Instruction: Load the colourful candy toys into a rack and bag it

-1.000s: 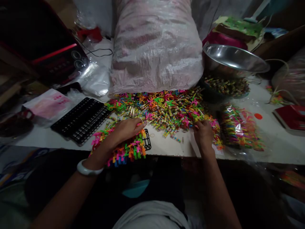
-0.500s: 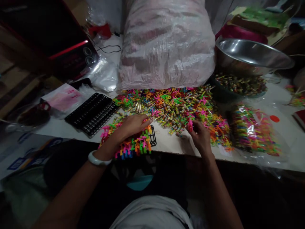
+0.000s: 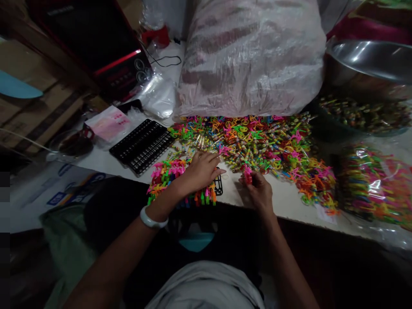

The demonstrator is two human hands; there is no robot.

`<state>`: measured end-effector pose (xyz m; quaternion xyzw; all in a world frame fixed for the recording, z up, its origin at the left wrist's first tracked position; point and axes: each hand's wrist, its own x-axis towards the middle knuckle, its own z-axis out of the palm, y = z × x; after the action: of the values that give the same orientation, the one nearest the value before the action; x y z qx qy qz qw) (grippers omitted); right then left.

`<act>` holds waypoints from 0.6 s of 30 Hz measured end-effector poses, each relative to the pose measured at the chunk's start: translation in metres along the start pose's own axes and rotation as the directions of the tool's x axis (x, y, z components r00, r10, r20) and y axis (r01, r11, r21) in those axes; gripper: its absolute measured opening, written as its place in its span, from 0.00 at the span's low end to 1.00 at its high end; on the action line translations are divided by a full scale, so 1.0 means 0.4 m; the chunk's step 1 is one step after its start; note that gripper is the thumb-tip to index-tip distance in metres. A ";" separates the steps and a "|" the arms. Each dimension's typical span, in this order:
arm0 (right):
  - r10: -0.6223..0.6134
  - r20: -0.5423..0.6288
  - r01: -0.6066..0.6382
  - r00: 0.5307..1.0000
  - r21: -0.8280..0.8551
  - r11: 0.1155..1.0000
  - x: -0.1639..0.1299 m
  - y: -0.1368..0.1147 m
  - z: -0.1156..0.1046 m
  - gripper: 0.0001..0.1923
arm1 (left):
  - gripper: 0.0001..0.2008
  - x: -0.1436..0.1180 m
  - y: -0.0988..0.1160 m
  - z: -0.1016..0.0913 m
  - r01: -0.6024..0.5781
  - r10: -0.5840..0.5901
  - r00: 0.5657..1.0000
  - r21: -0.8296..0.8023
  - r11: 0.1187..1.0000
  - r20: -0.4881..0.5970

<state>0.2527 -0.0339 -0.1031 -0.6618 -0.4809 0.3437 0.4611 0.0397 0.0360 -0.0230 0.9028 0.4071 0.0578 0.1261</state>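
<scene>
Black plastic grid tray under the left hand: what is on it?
Bright multicoloured plastic pieces stand on the tray; its right end shows bare. What lies beneath the left hand is hidden.

White tabletop [image 3: 285, 199], crowded from back to front edge.
A loose heap of small bright plastic pieces [image 3: 244, 133] spreads across its middle and trails right toward the near edge, with a bulky plastic-wrapped sack [image 3: 251, 60] standing at the back of the heap. At the near edge sits a black rack [image 3: 219, 182] topped with coloured pieces [image 3: 164, 171]; left of it lie bare black racks [image 3: 141, 146], a pink-and-white packet [image 3: 111, 124] and clear plastic bags [image 3: 159, 98]. On the right lie a clear bag of colourful pieces [image 3: 373, 189] and, behind it, a basin of small pieces [image 3: 363, 116].
</scene>
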 end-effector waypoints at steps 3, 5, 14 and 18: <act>0.063 0.006 -0.063 0.998 0.085 0.994 -0.008 0.001 0.013 0.17 | 0.22 -0.003 -0.008 0.009 0.015 -0.015 1.000 -0.028 0.999 -0.011; 0.060 0.044 -0.067 0.997 0.183 0.981 -0.019 -0.004 0.035 0.18 | 0.22 -0.003 -0.012 0.009 0.035 -0.036 0.999 -0.062 0.997 -0.016; 0.007 0.074 -0.033 0.997 0.360 0.932 0.009 -0.014 0.160 0.16 | 0.20 0.010 -0.015 0.002 0.067 -0.069 0.997 -0.101 0.993 -0.016; -0.026 0.128 -0.017 0.991 0.327 0.945 0.019 -0.013 0.163 0.18 | 0.20 0.012 -0.014 0.000 0.075 -0.076 0.997 -0.104 0.992 -0.010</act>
<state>0.1948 -0.0079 -0.1201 -0.5510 -0.4479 0.4604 0.5327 0.0389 0.0432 -0.0247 0.8786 0.4382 0.0801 0.1718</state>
